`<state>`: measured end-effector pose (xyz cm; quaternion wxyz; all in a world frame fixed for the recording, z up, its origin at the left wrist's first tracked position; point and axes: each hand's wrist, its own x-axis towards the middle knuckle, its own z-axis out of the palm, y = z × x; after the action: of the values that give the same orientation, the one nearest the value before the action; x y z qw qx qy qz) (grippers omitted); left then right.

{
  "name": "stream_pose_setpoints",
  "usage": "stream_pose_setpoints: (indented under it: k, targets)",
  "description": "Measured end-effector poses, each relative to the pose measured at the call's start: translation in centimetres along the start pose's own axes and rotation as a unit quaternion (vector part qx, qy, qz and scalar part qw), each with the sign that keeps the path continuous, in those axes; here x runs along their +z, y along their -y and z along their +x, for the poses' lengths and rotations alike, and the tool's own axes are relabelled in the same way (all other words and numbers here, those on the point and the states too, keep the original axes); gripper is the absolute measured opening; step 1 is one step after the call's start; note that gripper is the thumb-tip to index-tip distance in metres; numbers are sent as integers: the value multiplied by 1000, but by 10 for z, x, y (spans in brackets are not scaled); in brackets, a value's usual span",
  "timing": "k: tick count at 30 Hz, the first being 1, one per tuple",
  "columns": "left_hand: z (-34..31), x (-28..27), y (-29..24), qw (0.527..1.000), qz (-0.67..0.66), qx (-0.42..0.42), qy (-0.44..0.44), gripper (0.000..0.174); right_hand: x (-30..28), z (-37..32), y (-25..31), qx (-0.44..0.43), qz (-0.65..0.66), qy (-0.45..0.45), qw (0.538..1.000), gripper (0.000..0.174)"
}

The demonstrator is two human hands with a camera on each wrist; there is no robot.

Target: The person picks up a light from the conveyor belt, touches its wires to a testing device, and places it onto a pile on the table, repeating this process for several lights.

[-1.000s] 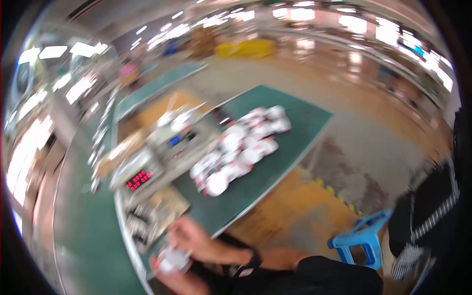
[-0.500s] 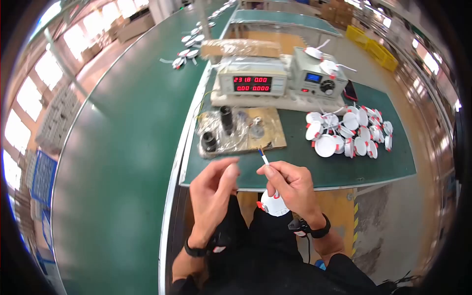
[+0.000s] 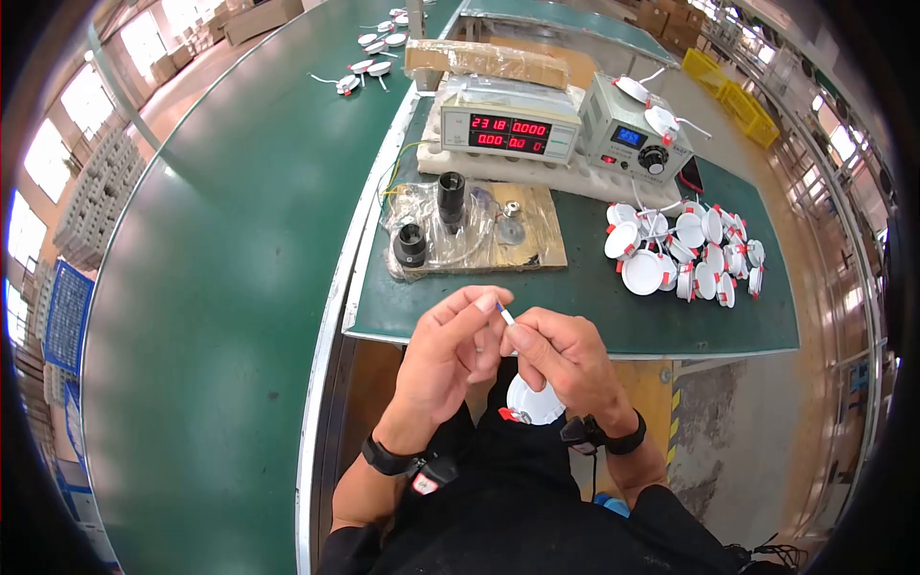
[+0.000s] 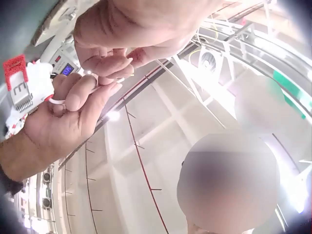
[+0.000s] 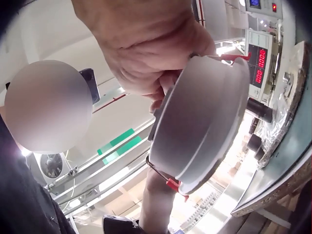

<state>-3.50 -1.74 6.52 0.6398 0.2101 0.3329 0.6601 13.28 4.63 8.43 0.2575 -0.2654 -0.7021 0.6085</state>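
A round white downlight (image 3: 536, 401) with red-tipped spring clips hangs below my right hand (image 3: 567, 362) by its white cable (image 3: 507, 317). The right thumb and fingers pinch that cable close to its stripped end, where blue wire shows. My left hand (image 3: 443, 356) meets it from the other side, thumb and forefinger pinching the wire ends. From the left wrist, the left hand (image 4: 136, 29) is above the right hand (image 4: 66, 117), fingertips together at the wire. In the right wrist view the downlight (image 5: 204, 122) hides part of the right hand's fingers.
Ahead, a board (image 3: 532, 230) carries two black cylindrical sockets under plastic film. Behind it stand a meter with red digits (image 3: 508, 131) and a grey dial box (image 3: 637, 129). Several downlights (image 3: 685, 244) lie piled at right. A long green bench (image 3: 220, 287) runs along the left.
The head view has swung from the side to face the bench. Over the last half second my left hand has moved right to the cable end and taken hold of the wires.
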Motion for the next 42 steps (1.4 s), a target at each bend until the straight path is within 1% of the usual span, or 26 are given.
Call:
stream_pose_setpoints:
  k: [1, 2, 4, 5, 8, 9, 11, 12, 13, 14, 15, 16, 17, 18, 19, 20, 21, 24, 25, 26, 27, 29, 32, 34, 38, 42]
  targets:
    - [1, 2, 6, 997, 60, 39, -31, 24, -1, 0, -2, 10, 0, 1, 1000, 30]
    - [2, 4, 10, 985, 135, 96, -48, 24, -2, 0, -4, 11, 7, 0, 1000, 30]
    - [2, 8, 19, 933, 282, 208, -78, 23, -5, 1, -10, 15, 22, -4, 1000, 31]
    - [3, 10, 21, 929, 294, 216, -66, 28, -4, 0, -12, 14, 41, -15, 999, 32]
    - [11, 11, 29, 918, 340, 201, -17, 31, -5, 1, -15, 12, 87, -37, 995, 35]
    - [11, 3, 26, 949, 292, 114, 18, 34, -6, 3, -17, 14, 99, -39, 994, 35]
    - [11, 6, 29, 957, 262, 127, 19, 38, -12, 9, -23, 14, 119, -51, 991, 35]
    - [11, 6, 32, 960, 245, 130, 19, 41, -15, 12, -26, 14, 133, -70, 989, 35]
    - [11, -9, 42, 963, 254, 80, 42, 54, -18, 16, -29, 18, 147, -90, 985, 35]
    - [9, -11, 48, 967, 245, 22, 72, 56, -21, 18, -34, 26, 161, -109, 980, 34]
    - [9, -13, 53, 966, 234, -34, 101, 58, -27, 24, -43, 14, 141, -108, 984, 34]
    - [11, -15, 56, 963, 222, -81, 131, 60, -31, 29, -52, 24, 142, -110, 983, 34]
    - [14, -11, 63, 983, 92, -128, 96, 61, -34, 37, -59, 30, 144, -109, 983, 35]
    - [20, -11, 68, 985, 93, -124, 79, 60, -36, 44, -66, 33, 145, -106, 983, 35]
    - [27, -13, 73, 987, 93, -119, 61, 60, -38, 51, -73, 30, 110, -125, 986, 37]
    - [33, -14, 75, 988, 93, -116, 44, 59, -42, 58, -76, 46, 89, -126, 987, 38]
    - [38, -11, 72, 988, 82, -122, 45, 53, -48, 63, -79, 64, 67, -128, 987, 38]
    - [56, -6, 64, 985, 93, -135, 55, 48, -66, 86, -91, 95, 20, -105, 990, 39]
    - [62, -7, 63, 985, 69, -150, 56, 44, -69, 93, -91, 101, 6, -93, 991, 39]
    - [69, -10, 62, 982, 41, -172, 60, 45, -71, 100, -93, 107, -7, -81, 991, 39]
    - [76, -13, 61, 979, 14, -194, 64, 45, -71, 106, -99, 113, 5, -83, 990, 40]
    - [85, -18, 61, 969, -48, -230, 73, 46, -73, 113, -100, 141, -17, -79, 987, 39]
    - [93, -21, 62, 955, -97, -261, 102, 46, -74, 119, -98, 168, -44, -78, 982, 39]
    - [98, -24, 62, 957, -77, -262, 100, 46, -73, 121, -95, 169, -67, -87, 980, 40]
    - [103, -26, 58, 961, -39, -258, 95, 46, -73, 127, -98, 160, -74, -90, 980, 39]
    - [107, -28, 55, 961, -42, -257, 97, 47, -70, 131, -98, 159, -71, -106, 979, 38]
